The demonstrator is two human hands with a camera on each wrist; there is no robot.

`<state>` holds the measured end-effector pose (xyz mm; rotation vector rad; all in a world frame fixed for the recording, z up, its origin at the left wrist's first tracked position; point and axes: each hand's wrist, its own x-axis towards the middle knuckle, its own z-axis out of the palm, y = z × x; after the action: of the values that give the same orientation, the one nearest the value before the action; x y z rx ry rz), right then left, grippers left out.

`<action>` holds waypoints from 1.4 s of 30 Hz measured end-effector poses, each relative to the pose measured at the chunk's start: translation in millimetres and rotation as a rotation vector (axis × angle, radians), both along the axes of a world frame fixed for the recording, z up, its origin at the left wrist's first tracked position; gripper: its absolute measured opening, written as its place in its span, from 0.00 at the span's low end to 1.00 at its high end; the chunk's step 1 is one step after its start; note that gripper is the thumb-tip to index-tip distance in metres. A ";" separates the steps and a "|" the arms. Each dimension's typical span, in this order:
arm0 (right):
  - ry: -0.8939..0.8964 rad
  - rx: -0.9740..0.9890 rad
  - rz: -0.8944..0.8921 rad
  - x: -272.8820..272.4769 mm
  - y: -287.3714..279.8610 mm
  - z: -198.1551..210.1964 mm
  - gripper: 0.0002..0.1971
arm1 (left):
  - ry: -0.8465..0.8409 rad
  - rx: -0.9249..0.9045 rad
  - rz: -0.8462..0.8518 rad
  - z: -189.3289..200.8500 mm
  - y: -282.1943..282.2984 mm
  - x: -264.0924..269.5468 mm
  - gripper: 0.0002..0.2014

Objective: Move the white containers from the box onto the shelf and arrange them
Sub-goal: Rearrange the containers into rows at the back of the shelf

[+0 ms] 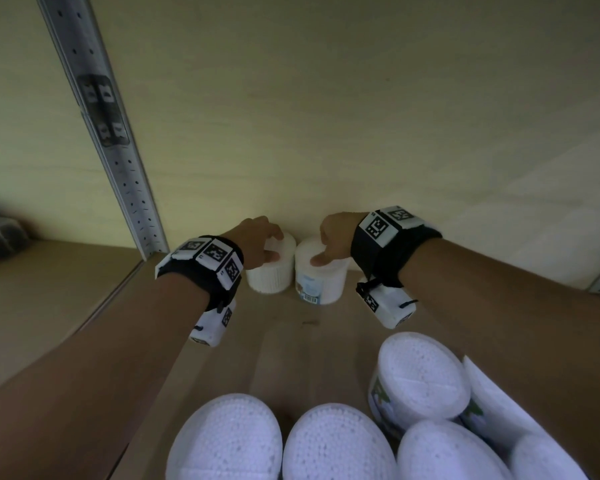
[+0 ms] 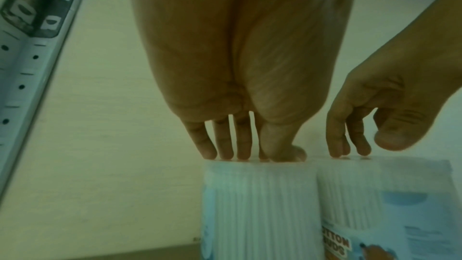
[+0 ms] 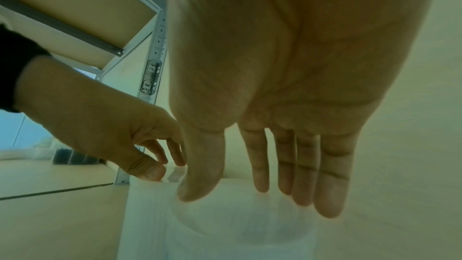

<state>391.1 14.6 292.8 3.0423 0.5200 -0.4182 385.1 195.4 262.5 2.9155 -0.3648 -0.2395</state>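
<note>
**Two tubs at the back wall**

Wooden shelf [image 1: 284, 341], pale wall behind. I see two white containers upright, side by side, touching. Left hand [image 1: 257, 242] rests fingertips on the left container [image 1: 269, 275], fingers straight. Right hand [image 1: 333, 237] likewise on the right container [image 1: 321, 280]. More containers [image 1: 333, 441] crowd the near edge.

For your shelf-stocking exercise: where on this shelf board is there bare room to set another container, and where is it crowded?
Bare board lies between the two placed containers at the back wall and the near cluster; also beside the upright. The near right is crowded.
</note>
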 end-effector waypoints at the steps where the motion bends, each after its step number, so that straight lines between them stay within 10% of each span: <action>1: 0.012 -0.011 -0.003 -0.7 0.4 -1.3 0.33 | 0.001 -0.002 0.000 0.0 -0.1 -0.3 0.23; 21: -0.051 0.056 0.001 6.9 2.0 5.7 0.20 | 0.017 -0.009 0.006 2.3 -1.7 -5.9 0.23; 28: 0.023 -0.035 -0.038 4.6 3.9 -5.0 0.40 | 0.007 -0.005 0.006 2.0 -2.0 -5.7 0.23; 42: -0.031 -0.076 0.107 3.3 1.6 -3.3 0.33 | 0.011 -0.018 0.007 2.2 -2.2 -5.6 0.23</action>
<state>394.4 16.2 289.5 2.9266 0.6452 -0.3771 379.5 193.1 264.7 2.8958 -0.3533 -0.2493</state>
